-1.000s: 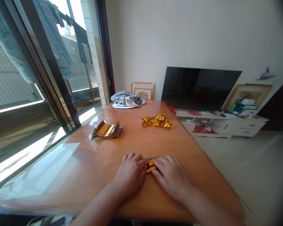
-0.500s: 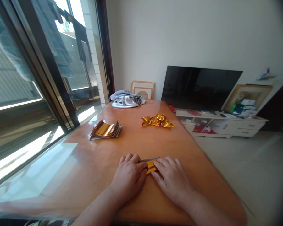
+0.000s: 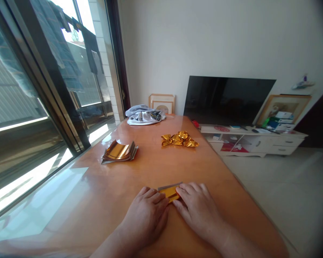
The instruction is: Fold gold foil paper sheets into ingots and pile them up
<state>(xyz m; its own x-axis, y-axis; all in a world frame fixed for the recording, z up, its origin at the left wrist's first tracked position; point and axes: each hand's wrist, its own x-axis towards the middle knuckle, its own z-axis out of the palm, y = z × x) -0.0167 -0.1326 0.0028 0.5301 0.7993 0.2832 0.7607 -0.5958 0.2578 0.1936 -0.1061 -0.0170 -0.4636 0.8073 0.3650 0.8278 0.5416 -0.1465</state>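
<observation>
- Here, our left hand [image 3: 148, 215] and right hand [image 3: 200, 211] press their fingertips onto the small folded gold foil sheet with a grey edge [image 3: 170, 193], at the table's near part.
- Left of it and farther, we see a stack of curled, shiny gold sheets [image 3: 120, 151].
- Right of that stack lie crumpled gold foil pieces [image 3: 179, 139].
- At the far end, we have a bundled pale grey cloth [image 3: 144, 115] on the glossy orange-brown wooden table [image 3: 150, 165].

Worktop [image 3: 150, 166]: smooth, glossy, wood-brown. Gold sheets [image 3: 118, 150], left: shiny, metallic-looking foil, smooth. Gold pieces [image 3: 179, 139], far right: crinkled, reflective. Gold strip [image 3: 170, 192], near: shiny, greyish matt edge. Far bundle [image 3: 144, 115]: soft grey cloth, rumpled.
</observation>
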